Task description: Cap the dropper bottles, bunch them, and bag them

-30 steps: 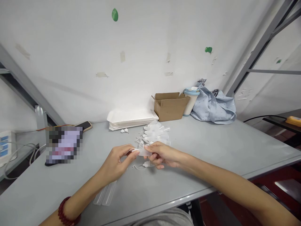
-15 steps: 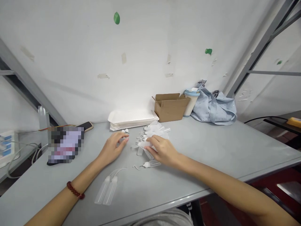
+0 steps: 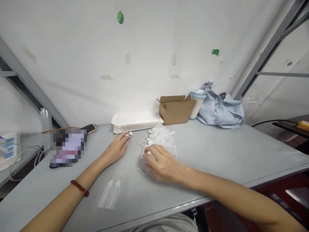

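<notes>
My left hand [image 3: 116, 149] rests low over the table, fingers apart, its fingertips beside a small white piece [image 3: 130, 133]. Just in front of the pile of clear plastic bottles with white caps and thin tubes [image 3: 161, 138], my right hand [image 3: 161, 162] hovers with its fingers spread and slightly blurred. It hides most of one bottle, whose thin tube [image 3: 143, 172] sticks out to the left. Two clear bottles [image 3: 109, 195] lie side by side nearer the front edge, tubes pointing away.
Behind the pile are stacked white sleeves [image 3: 137, 122], an open cardboard box [image 3: 175, 112], a lidded cup [image 3: 196, 104] and a light blue bag [image 3: 220, 111]. A phone [image 3: 91, 129] and a blurred-out item [image 3: 70, 148] lie at the left.
My right hand has let go of the bottle at the pile, opened and moved a little toward me. My left hand has shifted slightly, its fingers now straighter.
</notes>
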A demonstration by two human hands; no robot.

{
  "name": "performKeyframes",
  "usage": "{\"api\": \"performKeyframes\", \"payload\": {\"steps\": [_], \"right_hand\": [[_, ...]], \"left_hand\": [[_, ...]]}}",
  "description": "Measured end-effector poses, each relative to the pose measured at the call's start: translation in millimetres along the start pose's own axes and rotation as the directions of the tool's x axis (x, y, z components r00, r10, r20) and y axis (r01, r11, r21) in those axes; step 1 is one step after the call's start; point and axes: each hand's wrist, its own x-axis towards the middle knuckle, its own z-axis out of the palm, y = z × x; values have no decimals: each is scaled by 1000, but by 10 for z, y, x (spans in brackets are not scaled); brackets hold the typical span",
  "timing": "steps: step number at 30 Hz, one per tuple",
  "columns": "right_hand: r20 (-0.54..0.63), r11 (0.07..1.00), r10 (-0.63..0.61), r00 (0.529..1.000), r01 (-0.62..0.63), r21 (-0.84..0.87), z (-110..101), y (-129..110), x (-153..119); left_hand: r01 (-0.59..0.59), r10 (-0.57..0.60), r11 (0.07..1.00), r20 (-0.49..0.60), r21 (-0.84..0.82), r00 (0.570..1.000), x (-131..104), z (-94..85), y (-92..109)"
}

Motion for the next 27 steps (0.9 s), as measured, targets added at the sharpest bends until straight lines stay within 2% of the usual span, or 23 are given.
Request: {"api": "performKeyframes", "payload": {"steps": [3,6,11,15,20,27], "right_hand": [[74,984,-141,987,132,117,-22,-142,-10],[162,948,-271,949,234,215,-31,-307,-28],[229,900,-415,881,359,248,31,-494,-40],[264,895,-431,863,374,241,96,-512,-18],[269,893,-426,864,353,279,117,-502,0],[207,905,-363,908,291,310,157,-507,17]], "left_hand": [[10,-10,997,1,81,1000,4,3,13],[22,-23,991,5,130,1000,3,6,44],[27,-32,985,26,171,999,1,5,119],[39,-47,980,40,195,998,1,9,150],[46,-60,977,60,208,996,-3,16,152],[49,-63,981,74,186,995,-30,-46,301]]}}
